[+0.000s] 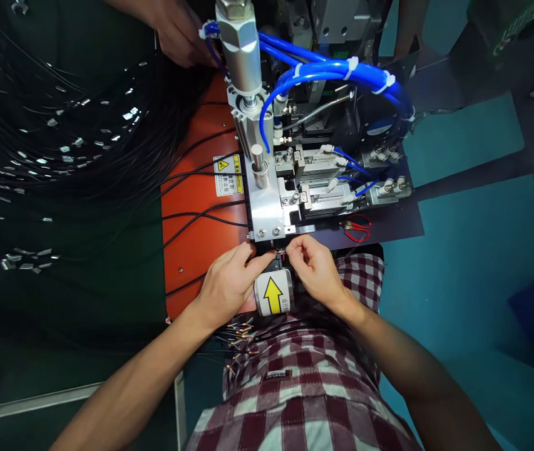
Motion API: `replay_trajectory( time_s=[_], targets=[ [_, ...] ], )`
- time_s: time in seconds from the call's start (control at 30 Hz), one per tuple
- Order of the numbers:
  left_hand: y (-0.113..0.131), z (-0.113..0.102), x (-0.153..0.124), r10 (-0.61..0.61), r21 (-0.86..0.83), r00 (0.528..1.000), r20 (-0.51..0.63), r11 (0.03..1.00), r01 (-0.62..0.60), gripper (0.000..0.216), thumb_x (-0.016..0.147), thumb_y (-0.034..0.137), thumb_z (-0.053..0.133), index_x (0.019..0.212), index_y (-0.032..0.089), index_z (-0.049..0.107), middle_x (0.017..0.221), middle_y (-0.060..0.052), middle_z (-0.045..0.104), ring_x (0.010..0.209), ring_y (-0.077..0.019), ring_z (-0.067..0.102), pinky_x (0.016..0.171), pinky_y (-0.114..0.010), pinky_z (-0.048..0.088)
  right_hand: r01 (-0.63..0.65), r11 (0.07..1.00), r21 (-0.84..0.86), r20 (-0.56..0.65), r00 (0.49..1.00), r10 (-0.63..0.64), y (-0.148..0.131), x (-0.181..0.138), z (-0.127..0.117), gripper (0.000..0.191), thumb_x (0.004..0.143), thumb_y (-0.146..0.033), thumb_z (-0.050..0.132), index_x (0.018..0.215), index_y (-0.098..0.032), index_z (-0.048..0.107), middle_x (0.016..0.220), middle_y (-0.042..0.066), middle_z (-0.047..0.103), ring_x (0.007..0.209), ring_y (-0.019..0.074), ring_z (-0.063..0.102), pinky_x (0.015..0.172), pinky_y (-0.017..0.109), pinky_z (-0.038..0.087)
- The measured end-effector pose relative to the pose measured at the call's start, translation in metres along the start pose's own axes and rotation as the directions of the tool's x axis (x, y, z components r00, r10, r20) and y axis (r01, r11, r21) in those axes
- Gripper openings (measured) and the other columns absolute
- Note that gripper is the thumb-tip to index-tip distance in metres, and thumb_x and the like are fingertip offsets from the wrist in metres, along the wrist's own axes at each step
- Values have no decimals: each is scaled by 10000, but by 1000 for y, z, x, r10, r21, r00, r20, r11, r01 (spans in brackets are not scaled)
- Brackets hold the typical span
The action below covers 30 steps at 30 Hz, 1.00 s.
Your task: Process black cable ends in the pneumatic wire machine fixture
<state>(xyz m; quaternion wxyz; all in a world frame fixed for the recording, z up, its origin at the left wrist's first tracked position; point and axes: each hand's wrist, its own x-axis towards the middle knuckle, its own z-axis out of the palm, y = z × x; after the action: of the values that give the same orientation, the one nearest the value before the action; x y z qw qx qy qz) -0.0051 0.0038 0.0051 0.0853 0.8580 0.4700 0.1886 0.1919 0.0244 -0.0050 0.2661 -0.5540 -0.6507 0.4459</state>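
Note:
At the front end of a machine [269, 210] with a bare metal plate, both of my hands meet over a small dark fixture [277, 264]. My left hand [229, 279] reaches in from the left, thumb and fingertips closed around that spot; what they grip is hidden. My right hand [313, 268] has thumb and forefinger pinched together beside small wire ends [282, 254], one of them red. Whether the fingers hold these wires is too small to tell. Just below sits a rounded cover with a yellow arrow label [273, 293].
Black cables [201, 216] cross the orange machine base [210, 250]. A large bundle of black cables [74, 138] lies left. Red-handled snips [357, 228] rest right of the machine. Blue air hoses [327, 69] arch above. Another person's hand [182, 34] is at the far side. Stripped wire ends [241, 335] hang near my lap.

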Motion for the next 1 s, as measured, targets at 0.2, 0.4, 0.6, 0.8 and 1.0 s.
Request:
replay_trajectory(
  time_s=[0.2, 0.4, 0.6, 0.8, 1.0],
  targets=[
    [0, 0, 0, 11, 5, 1000, -7, 1000, -11, 311, 937, 147, 394, 1113, 166, 649, 866, -88, 582, 772, -179, 568, 614, -275, 490, -26, 998, -54, -28, 999, 24, -2, 1, 2, 144, 908, -245, 473, 790, -194, 537, 718, 4, 583, 637, 135, 517, 596, 247, 395],
    [-1, 1, -1, 29, 20, 999, -14, 999, -29, 294, 921, 145, 434, 1121, 149, 648, 884, -97, 588, 772, -193, 571, 616, -286, 494, -139, 989, -55, 58, 988, 142, 2, 3, -7, 182, 917, -274, 473, 804, -187, 585, 687, 4, 616, 580, 132, 534, 561, 249, 402],
    [-1, 2, -2, -7, -13, 1000, 24, 1000, 7, 321, 933, 154, 398, 1120, 147, 660, 861, -98, 581, 784, -203, 572, 630, -298, 498, 93, 974, -207, -61, 992, -108, -13, -5, -5, 171, 925, -317, 518, 946, -184, 623, 774, 36, 619, 691, 155, 564, 656, 262, 428],
    [-1, 3, -2, -7, -6, 1000, 24, 1000, 7, 341, 926, 134, 390, 1127, 150, 665, 856, -91, 565, 764, -198, 557, 618, -293, 481, 194, 911, -363, -35, 974, -222, -14, 3, 6, 168, 908, -265, 496, 823, -176, 610, 687, 19, 594, 613, 143, 528, 621, 264, 380],
    [-2, 3, -3, 12, -10, 1000, 5, 1000, -12, 324, 934, 150, 401, 1124, 136, 663, 868, -97, 573, 774, -192, 561, 622, -283, 487, 1, 1000, 3, -114, 993, 0, 2, 1, 10, 150, 882, -265, 497, 787, -177, 571, 650, -13, 538, 568, 116, 492, 556, 230, 388]
  ],
)
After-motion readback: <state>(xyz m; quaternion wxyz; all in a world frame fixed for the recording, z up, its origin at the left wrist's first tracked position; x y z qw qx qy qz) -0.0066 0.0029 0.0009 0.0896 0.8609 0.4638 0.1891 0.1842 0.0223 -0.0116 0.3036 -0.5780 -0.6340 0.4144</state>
